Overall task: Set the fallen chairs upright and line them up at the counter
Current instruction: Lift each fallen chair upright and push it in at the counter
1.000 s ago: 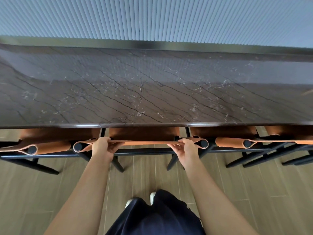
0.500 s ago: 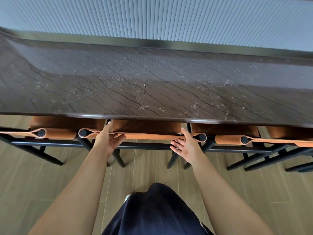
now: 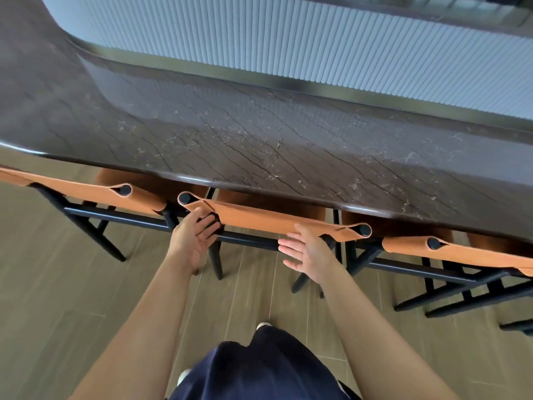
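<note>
Left hand (image 3: 192, 241) and right hand (image 3: 306, 253), fingers apart and holding nothing, sit by middle chair (image 3: 274, 221), which looks already aligned under counter (image 3: 259, 140).

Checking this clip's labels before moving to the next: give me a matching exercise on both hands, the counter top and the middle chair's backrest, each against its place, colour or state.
Things: 1 left hand; 2 right hand; 3 counter top; 4 middle chair's backrest.
Descriptions: A dark veined stone; B orange, running along the counter's edge; C open, at the backrest's left end; D open, under the backrest's right half.
Pairs: 1-C; 2-D; 3-A; 4-B.
</note>
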The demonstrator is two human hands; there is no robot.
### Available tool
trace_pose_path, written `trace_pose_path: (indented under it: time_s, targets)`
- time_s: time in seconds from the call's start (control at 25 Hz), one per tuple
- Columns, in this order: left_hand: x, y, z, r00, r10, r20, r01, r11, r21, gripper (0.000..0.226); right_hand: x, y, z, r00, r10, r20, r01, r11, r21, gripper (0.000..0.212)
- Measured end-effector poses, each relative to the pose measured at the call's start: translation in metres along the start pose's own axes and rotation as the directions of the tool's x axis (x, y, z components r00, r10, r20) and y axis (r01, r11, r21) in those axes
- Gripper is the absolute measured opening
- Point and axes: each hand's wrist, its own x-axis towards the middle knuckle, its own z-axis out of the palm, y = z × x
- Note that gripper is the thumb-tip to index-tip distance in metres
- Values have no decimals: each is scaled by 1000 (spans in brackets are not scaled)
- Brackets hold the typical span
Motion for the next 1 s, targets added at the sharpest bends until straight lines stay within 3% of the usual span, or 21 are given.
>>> trace_pose_path:
  time_s: [0.24, 0.6, 1.0]
  targets:
    - [-19, 28, -99, 998, 61, 23, -61, 998, 15, 41, -25, 47, 92, 997, -74, 30, 73, 997, 6, 39]
    - [-35, 74, -255, 997, 70, -31, -71, 996, -44, 46, -53, 133, 236, 984, -45, 171, 45, 999, 5, 38]
    - [0, 135, -308, 992, 87, -87, -96, 990, -106, 39, -25, 119, 345, 969, 7, 248, 9, 998, -64, 41]
